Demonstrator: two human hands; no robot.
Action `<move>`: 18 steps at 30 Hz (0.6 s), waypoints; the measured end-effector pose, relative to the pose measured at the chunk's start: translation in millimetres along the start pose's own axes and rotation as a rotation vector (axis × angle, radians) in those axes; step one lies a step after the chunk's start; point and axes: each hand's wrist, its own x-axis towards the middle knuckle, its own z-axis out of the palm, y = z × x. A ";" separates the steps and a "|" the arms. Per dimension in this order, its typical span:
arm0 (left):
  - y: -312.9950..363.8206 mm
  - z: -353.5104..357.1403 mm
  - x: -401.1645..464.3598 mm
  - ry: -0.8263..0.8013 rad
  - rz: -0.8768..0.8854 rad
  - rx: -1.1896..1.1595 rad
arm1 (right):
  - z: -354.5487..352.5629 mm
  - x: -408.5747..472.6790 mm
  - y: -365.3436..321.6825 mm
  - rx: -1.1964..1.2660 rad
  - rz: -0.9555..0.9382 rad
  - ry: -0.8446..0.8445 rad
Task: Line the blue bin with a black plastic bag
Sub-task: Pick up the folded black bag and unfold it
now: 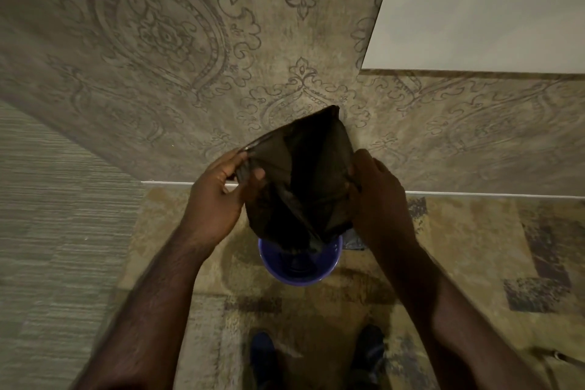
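Down on the patterned carpet (pixel 443 263), close to the wall edge where the skirting runs, sits the blue bin (pixel 300 266), right in front of the person's shoes (pixel 264 355). Both hands hold the black bag (pixel 300 174) up over it. The left hand (pixel 218 196) pinches the rim between thumb and fingers, and the right hand (pixel 376 190) grips the opposite side, fingers curled into the plastic. They're pulling the mouth apart, I reckon so the bag opens up before it goes in. The bottom of the bag hangs down and looks like it's just dipping into the bin's opening, so it's lined up but not seated or folded over the rim yet. No labels or writing that I can make out on bag or bin.
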 end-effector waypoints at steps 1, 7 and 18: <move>-3.7 1.3 1.7 0.129 -0.020 0.027 | 0.1 -3.2 3.2 -0.011 0.013 -0.001; -16.5 2.3 9.2 0.489 0.022 0.099 | 6.4 -33.8 33.2 -0.051 0.104 -0.051; -40.2 -22.2 11.2 0.282 0.197 0.503 | -13.5 -48.3 81.6 -0.297 0.222 0.099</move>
